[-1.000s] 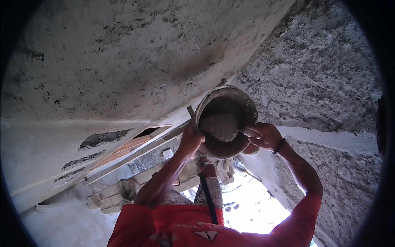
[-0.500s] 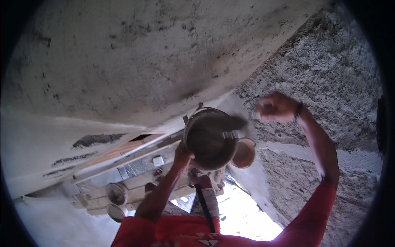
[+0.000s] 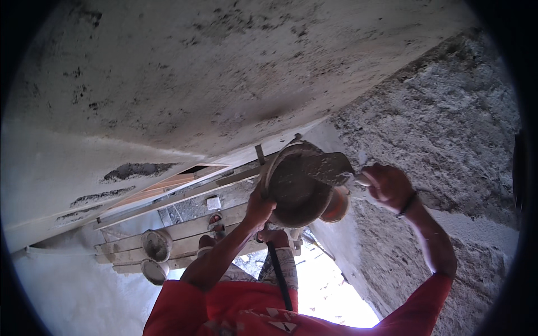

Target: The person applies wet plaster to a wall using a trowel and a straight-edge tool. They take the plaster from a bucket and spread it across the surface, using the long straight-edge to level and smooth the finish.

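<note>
My left hand (image 3: 261,208) grips the near-left rim of a round bucket (image 3: 323,208), holding it up tilted. Grey-brown wet mortar (image 3: 294,193) shows inside. My right hand (image 3: 388,186), with a dark band at the wrist, is closed around the handle of a trowel. The broad trowel blade (image 3: 328,168) lies over the right part of the bucket's mouth. Its face looks coated with mortar; whether it touches the mix below I cannot tell.
Wooden planks (image 3: 189,235) run below my feet, with two more buckets (image 3: 157,245) at the left. Another bucket (image 3: 338,205) is partly hidden behind the held one. A smooth, pitted wall (image 3: 168,84) rises ahead; a rough wall (image 3: 443,123) stands at right.
My right hand has moved down and slightly right, and the trowel, blurred before, now shows clearly over the bucket. The held bucket and my left hand have shifted slightly right.
</note>
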A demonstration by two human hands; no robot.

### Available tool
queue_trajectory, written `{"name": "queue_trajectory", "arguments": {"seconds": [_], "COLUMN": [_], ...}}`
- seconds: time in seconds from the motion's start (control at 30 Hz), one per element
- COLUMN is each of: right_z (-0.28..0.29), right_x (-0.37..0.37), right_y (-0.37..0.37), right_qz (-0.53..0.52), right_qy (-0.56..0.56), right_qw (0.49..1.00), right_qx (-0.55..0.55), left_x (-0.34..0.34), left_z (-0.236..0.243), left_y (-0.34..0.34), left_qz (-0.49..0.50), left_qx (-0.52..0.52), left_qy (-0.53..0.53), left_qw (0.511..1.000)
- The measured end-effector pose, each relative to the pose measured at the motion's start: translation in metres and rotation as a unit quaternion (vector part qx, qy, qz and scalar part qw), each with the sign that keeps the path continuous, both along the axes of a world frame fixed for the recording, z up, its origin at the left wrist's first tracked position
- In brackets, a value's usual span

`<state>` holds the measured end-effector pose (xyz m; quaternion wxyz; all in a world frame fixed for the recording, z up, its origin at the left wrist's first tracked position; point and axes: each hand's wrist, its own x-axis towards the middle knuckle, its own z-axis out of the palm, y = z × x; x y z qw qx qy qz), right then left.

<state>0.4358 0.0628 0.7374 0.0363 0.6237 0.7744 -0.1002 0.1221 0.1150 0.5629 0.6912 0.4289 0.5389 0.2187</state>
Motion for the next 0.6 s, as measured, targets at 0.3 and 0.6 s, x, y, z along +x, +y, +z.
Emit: {"name": "queue_trajectory", "arguments": {"seconds": [0.3,0.6], "right_z": [-0.164,-0.245], "right_x": [-0.063,-0.092], "right_y": [-0.019,-0.037], "right_qz": [-0.061,-0.077], "right_qy": [-0.033,0.165], "right_qw": [0.991,0.979], "right_qx": [-0.115,-0.094], "left_x": [-0.005,-0.042], "left_z": [-0.036,-0.072], "left_y": [-0.004,0.011], "left_qz": [-0.023,-0.003], "left_qx": [0.018,-0.051], "left_qy": [0.034,-0.027], "left_qw": [0.999,0.998]}}
